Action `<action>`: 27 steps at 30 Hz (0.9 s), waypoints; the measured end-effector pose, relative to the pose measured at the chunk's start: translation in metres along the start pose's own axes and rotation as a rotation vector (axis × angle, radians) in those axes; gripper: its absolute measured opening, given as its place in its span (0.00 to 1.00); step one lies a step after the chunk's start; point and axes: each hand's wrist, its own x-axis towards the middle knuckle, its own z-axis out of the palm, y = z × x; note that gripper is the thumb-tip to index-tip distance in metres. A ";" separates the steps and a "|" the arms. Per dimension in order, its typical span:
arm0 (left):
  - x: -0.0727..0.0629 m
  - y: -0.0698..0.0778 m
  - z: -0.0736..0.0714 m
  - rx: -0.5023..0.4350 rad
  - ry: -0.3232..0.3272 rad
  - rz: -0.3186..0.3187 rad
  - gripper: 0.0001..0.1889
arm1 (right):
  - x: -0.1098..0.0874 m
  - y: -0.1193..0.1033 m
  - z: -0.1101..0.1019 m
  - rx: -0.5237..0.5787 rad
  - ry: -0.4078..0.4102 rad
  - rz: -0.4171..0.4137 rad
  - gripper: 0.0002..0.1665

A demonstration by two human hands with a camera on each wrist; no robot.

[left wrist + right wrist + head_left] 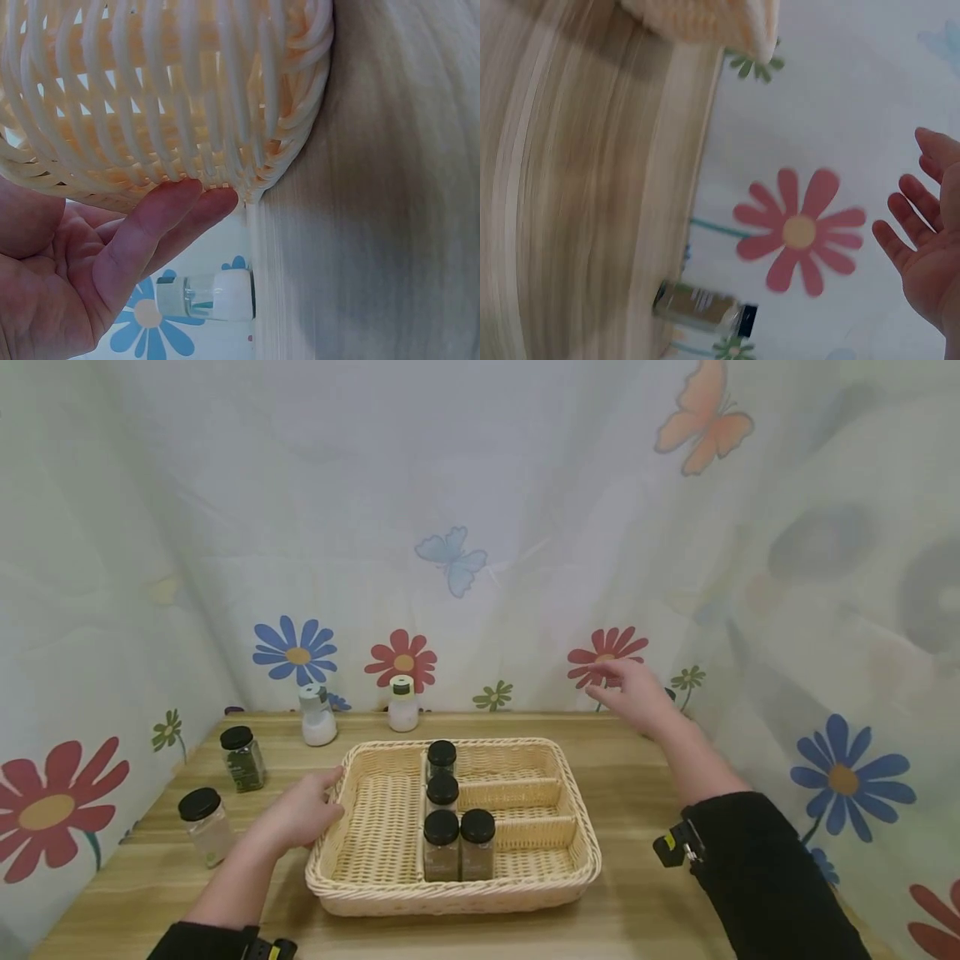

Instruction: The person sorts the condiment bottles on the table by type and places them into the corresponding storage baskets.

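Observation:
My left hand (303,810) grips the left rim of a woven wicker basket (457,900). In the left wrist view, its fingers (161,217) lie against the basket's outer wall. Several black-capped spice jars (442,852) stand upright in the basket, in a column right of its long left compartment, with one more beside the front one. My right hand (633,693) is raised over the back right of the table, empty, its fingers loosely bent. Below it in the right wrist view stands a spice jar (699,307) with brownish contents, mostly hidden behind the wrist in the head view.
Left of the basket stand a jar of green herbs (243,760) and a pale-filled jar (207,831), both black-capped. Two white-filled shakers (318,718) are at the back of the wooden table (637,893). A flower-print curtain (510,627) hangs behind and around it.

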 end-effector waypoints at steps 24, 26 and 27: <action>-0.001 0.000 0.001 -0.010 0.006 0.008 0.39 | -0.027 0.118 -0.002 -0.200 -0.172 0.344 0.63; -0.001 0.001 0.001 -0.007 0.007 0.007 0.39 | -0.027 0.119 -0.002 -0.203 -0.190 0.351 0.65; -0.001 0.001 0.001 -0.006 0.006 0.004 0.39 | -0.027 0.119 -0.002 -0.210 -0.199 0.355 0.65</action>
